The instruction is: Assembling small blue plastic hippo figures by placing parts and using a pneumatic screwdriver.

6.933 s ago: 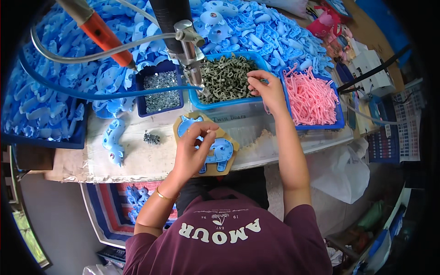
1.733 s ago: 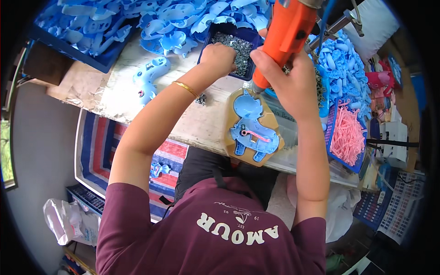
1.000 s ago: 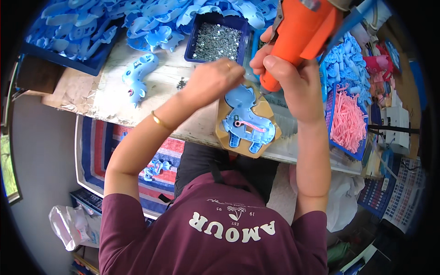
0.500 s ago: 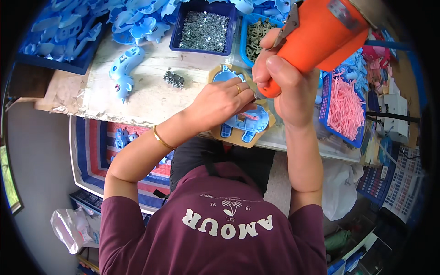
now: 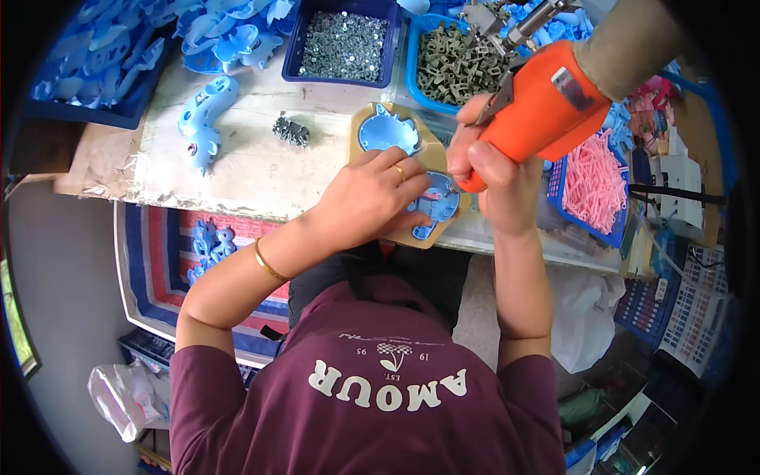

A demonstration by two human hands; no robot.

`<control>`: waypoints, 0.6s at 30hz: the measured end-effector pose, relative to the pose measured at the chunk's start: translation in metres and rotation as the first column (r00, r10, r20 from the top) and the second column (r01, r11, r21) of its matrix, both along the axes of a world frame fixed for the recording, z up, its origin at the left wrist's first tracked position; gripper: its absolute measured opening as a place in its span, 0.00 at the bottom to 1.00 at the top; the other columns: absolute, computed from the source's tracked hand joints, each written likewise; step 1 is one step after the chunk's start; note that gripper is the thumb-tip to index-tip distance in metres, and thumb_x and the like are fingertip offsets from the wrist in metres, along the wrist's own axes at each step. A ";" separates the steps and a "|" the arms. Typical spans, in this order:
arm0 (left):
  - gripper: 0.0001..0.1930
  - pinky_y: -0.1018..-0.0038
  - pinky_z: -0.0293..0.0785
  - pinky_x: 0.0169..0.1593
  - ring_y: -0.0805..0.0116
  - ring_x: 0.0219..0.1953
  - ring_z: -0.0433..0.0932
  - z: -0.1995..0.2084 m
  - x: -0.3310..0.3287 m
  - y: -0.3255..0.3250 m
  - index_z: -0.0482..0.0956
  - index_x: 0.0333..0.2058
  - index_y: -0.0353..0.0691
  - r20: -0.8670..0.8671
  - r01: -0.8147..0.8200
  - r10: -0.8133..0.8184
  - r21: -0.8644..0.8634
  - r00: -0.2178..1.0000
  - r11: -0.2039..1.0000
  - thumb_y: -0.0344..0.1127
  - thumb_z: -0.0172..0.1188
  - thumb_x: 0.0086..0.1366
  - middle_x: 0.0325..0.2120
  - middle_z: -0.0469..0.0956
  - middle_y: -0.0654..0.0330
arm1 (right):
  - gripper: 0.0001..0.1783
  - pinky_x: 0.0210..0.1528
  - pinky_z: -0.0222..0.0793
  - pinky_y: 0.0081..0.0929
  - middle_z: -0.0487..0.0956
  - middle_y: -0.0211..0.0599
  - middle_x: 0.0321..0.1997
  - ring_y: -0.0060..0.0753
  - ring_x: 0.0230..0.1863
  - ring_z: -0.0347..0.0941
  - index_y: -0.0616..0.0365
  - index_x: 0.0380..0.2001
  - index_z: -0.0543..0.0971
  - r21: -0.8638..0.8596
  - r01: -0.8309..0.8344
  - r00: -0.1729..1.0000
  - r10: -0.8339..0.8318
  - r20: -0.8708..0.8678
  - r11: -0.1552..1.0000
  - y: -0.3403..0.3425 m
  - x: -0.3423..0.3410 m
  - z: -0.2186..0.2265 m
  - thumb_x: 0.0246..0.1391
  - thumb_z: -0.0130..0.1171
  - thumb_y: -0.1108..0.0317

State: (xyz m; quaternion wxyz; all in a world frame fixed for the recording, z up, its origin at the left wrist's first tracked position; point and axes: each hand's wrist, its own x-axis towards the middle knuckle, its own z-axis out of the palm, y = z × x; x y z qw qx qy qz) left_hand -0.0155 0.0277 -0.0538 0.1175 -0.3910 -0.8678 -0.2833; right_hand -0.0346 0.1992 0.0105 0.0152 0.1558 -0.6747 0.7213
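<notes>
My right hand point(image 5: 497, 178) is wrapped round an orange power screwdriver point(image 5: 526, 119), its tip pointing down at the lower part of a blue plastic toy shell point(image 5: 439, 202). The shell lies in a tan jig point(image 5: 360, 127) at the table's front edge; its round upper part point(image 5: 388, 131) shows beyond my fingers. My left hand point(image 5: 376, 190) rests over the middle of the shell, close to the tip. Its fingers are bent and held together, and their ends are hidden, so whatever they pinch does not show.
Behind the jig stand a dark blue tray of small screws point(image 5: 340, 47) and a blue basket of grey-brown clips point(image 5: 451, 63). A basket of pink strips point(image 5: 595, 186) is at right. A blue toy part point(image 5: 204, 119) and a dark screw cluster point(image 5: 290, 131) lie at left.
My left hand has moved toward me, uncovering the shell's round upper part. The screwdriver, in my right hand, has come slightly nearer and points at a lower place on the shell.
</notes>
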 end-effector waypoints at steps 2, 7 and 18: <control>0.20 0.71 0.73 0.48 0.65 0.44 0.74 -0.007 0.004 0.001 0.78 0.41 0.42 -0.024 0.056 -0.057 -0.025 0.998 0.998 0.46 0.68 0.52 0.39 0.76 0.64 | 0.18 0.23 0.62 0.20 0.72 0.32 0.19 0.22 0.19 0.66 0.68 0.43 0.71 -0.035 0.011 1.000 -0.010 0.027 0.999 0.003 0.001 -0.006 0.50 0.54 0.67; 0.17 0.71 0.72 0.47 0.67 0.44 0.74 -0.019 0.006 0.004 0.79 0.39 0.43 -0.039 0.044 -0.046 -0.056 0.998 0.997 0.43 0.67 0.52 0.39 0.76 0.65 | 0.18 0.24 0.63 0.21 0.72 0.32 0.19 0.22 0.20 0.67 0.68 0.43 0.71 -0.014 0.031 0.999 -0.031 -0.013 0.999 0.006 -0.001 -0.022 0.51 0.54 0.67; 0.15 0.72 0.72 0.45 0.67 0.43 0.74 -0.021 0.009 0.004 0.79 0.38 0.43 -0.022 0.023 -0.024 -0.037 0.999 0.999 0.42 0.66 0.53 0.37 0.76 0.66 | 0.18 0.24 0.64 0.21 0.73 0.32 0.19 0.21 0.20 0.66 0.68 0.42 0.71 -0.037 0.050 0.998 -0.051 -0.026 0.998 0.006 0.000 -0.022 0.53 0.56 0.66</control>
